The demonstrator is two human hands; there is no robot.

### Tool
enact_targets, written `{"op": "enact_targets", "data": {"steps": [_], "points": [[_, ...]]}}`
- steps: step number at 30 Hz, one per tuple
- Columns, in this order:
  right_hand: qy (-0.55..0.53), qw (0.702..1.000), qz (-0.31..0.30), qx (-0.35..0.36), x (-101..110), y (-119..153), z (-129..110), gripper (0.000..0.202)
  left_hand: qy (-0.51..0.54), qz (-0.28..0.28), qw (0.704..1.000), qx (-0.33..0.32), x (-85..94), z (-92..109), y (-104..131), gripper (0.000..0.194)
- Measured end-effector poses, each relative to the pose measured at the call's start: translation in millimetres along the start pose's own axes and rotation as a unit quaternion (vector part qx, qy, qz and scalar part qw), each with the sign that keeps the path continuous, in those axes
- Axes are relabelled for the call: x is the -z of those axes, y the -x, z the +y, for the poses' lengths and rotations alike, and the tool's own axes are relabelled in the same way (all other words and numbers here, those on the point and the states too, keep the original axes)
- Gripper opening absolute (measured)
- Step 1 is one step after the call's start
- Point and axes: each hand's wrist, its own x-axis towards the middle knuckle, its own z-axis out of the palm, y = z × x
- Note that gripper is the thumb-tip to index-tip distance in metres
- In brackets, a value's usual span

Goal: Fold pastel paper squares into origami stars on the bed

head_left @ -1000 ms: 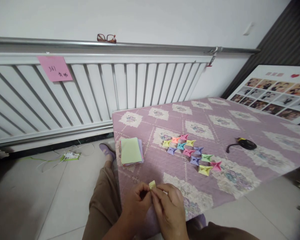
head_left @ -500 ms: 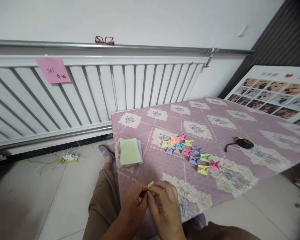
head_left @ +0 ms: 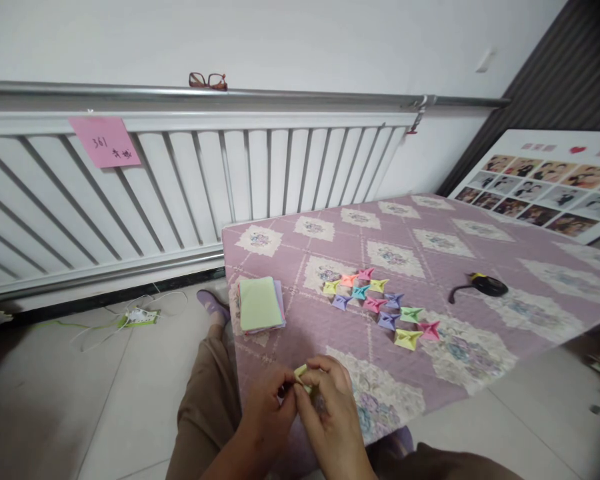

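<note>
Between my two hands, over the near edge of the table, is a small piece of folded yellow paper (head_left: pixel 301 374). My left hand (head_left: pixel 271 407) pinches its left side with thumb and forefinger. On the other side, my right hand (head_left: pixel 333 407) grips it with curled fingers, which hide most of the paper. Farther up lie several folded paper shapes (head_left: pixel 374 305) in pink, yellow, blue, purple, green and orange, grouped in slanting rows. Left of them sits a stack of coloured square paper (head_left: pixel 261 305), a pale green sheet on top.
A purple patterned cloth covers the table (head_left: pixel 310 247). A black object with a strap (head_left: pixel 489 285) lies on its right side. Behind stands a white radiator (head_left: pixel 260 167), with glasses (head_left: pixel 208 81) on the pipe above. A power strip (head_left: pixel 139 317) with cables is on the floor at left.
The fingers of my right hand have shifted slightly around the yellow paper, lifting a little. My left hand keeps its pinch, and the things on the table stay in place.
</note>
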Motion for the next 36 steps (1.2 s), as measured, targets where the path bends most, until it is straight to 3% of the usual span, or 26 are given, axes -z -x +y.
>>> {"op": "enact_targets", "data": {"steps": [9,17,25,29,31,33,36], "points": [[-0.041,0.999,-0.015,-0.025,1.1,-4.0,-0.6,0.013,0.052,-0.028,0.998,0.021,-0.2,2.5,-0.9,0.012],[-0.106,0.986,-0.012,-0.132,-3.3,-2.2,6.1,0.029,0.108,-0.056,0.991,0.050,-1.5,-1.2,-0.8,0.016],[-0.181,0.966,-0.031,-0.184,-0.2,-3.5,4.0,0.029,0.168,-0.067,0.979,0.092,-0.7,5.3,-2.4,0.022],[-0.169,0.969,-0.023,-0.177,0.2,-3.6,4.8,0.030,0.202,-0.064,0.974,0.077,-0.4,2.3,-3.8,0.016],[-0.157,0.972,-0.028,-0.175,0.4,-2.6,7.0,0.029,0.207,-0.049,0.975,0.069,3.3,0.9,-4.7,0.025],[-0.144,0.974,-0.038,-0.168,1.2,-1.8,9.1,0.028,0.175,-0.045,0.982,0.050,10.3,1.9,-6.4,0.035],[-0.119,0.980,-0.057,-0.151,3.4,-2.2,10.1,0.027,0.070,-0.080,0.994,-0.015,23.8,8.3,-10.8,0.020]]}}
